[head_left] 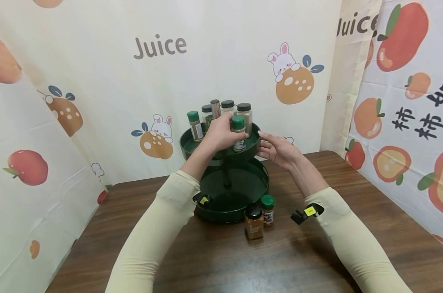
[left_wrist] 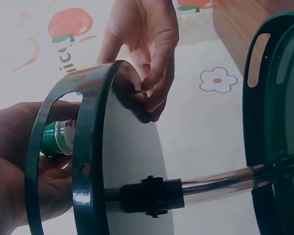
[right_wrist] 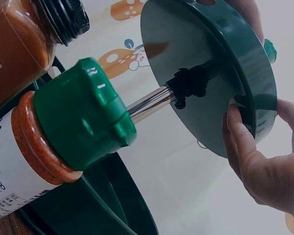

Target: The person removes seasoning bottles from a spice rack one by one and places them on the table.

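A dark green two-tier rack stands on the table, its upper tray (head_left: pixel 187 149) carried on a metal post (right_wrist: pixel 149 104). My left hand (head_left: pixel 219 132) reaches over that tray and holds a green-capped spice jar (head_left: pixel 238 122), thumb across its front. Through the slot in the rim, the left wrist view shows the jar's green cap (left_wrist: pixel 50 139) among the fingers. My right hand (head_left: pixel 280 152) grips the right side of the upper tray, some fingers against its underside (right_wrist: pixel 186 117). Where the jar's base meets the tray is hard to make out.
Another green-capped jar (head_left: pixel 196 128) and several black-capped jars (head_left: pixel 244 114) stand on the upper tray. Before the lower tray (head_left: pixel 221 215), a black-capped brown spice jar (head_left: pixel 254 228) and a green-capped red spice jar (head_left: pixel 268 213) stand on the wooden table (head_left: pixel 133 244). Printed curtains surround it.
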A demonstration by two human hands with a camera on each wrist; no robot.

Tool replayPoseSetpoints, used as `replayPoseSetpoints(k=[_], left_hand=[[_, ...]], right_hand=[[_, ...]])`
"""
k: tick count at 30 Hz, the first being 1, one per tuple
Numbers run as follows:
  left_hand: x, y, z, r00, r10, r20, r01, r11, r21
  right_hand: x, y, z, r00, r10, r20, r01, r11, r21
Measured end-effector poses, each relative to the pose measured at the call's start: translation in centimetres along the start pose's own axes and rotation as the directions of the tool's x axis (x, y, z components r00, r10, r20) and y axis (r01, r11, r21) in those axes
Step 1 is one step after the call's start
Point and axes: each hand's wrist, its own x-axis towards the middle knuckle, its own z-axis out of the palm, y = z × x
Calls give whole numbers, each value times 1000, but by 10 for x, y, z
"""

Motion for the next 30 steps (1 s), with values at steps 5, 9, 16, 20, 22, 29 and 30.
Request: replayPoseSetpoints(k=[5, 9, 16, 20, 22, 29, 30], left_hand=[[-1, 1, -2, 1000, 3, 1, -3, 1000, 2], [-2, 1, -2, 1000, 1, 6, -1, 1000, -7], [-4, 3, -4, 1000, -5, 9, 5, 1000, -21], [-4, 3, -4, 1000, -5, 2, 6, 1000, -25], [-3, 3, -5, 1000, -4, -8, 4, 999, -34], [-4, 6, -9, 1000, -6, -29, 4, 998, -66], [-4, 6, -10, 1000, -7, -27, 5, 998, -67]], right_hand=[[-1, -1, 1, 1000, 0, 3, 0, 1000, 1], [-2, -2, 2, 1000, 3, 2, -3, 1000, 1], [-3, -2, 3, 1000, 10, -2, -10, 1000, 14], [-3, -2, 3, 1000, 12, -3, -12, 1000, 16], [-3, -2, 3, 1000, 13, -1, -13, 1000, 16], [-3, -3, 4, 1000, 12, -6, -12, 1000, 15], [-3, -3, 4, 1000, 12, -10, -12, 1000, 16]])
